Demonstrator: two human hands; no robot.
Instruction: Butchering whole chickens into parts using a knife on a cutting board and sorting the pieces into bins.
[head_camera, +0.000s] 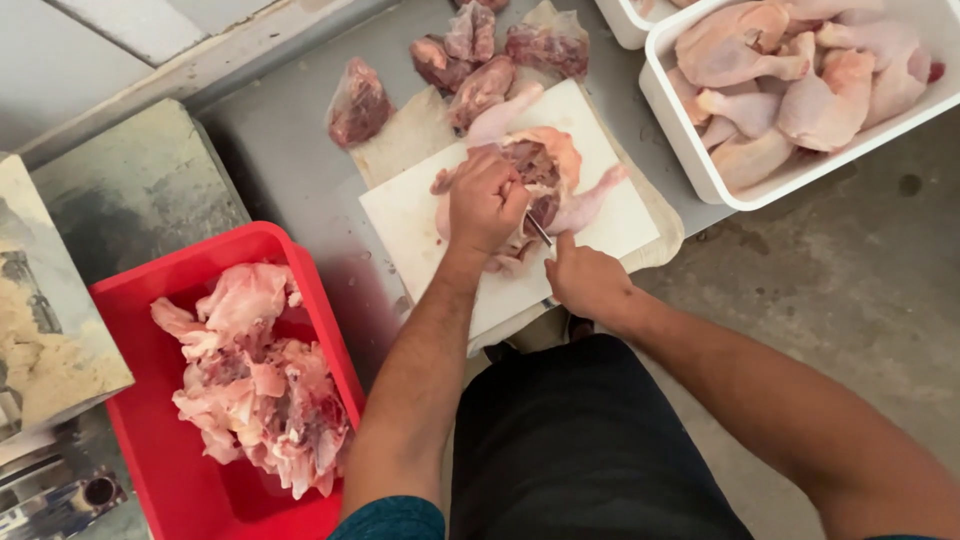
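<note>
Head view: left hand (487, 203) clamps chicken carcass (545, 165) on cutting board (420, 215); right hand (585, 280), fist closed on knife (539, 229), mid-cut; steadiness needed next.

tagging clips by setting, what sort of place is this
Probably a butcher's or poultry prep area: a raw chicken carcass being cut on a white cutting board, a white plastic tub of whole chickens, a red plastic crate of trimmings.

The person is wearing dark trousers (590, 450) and teal short sleeves (390, 520); both forearms are showing bare, with no gloves.
</note>
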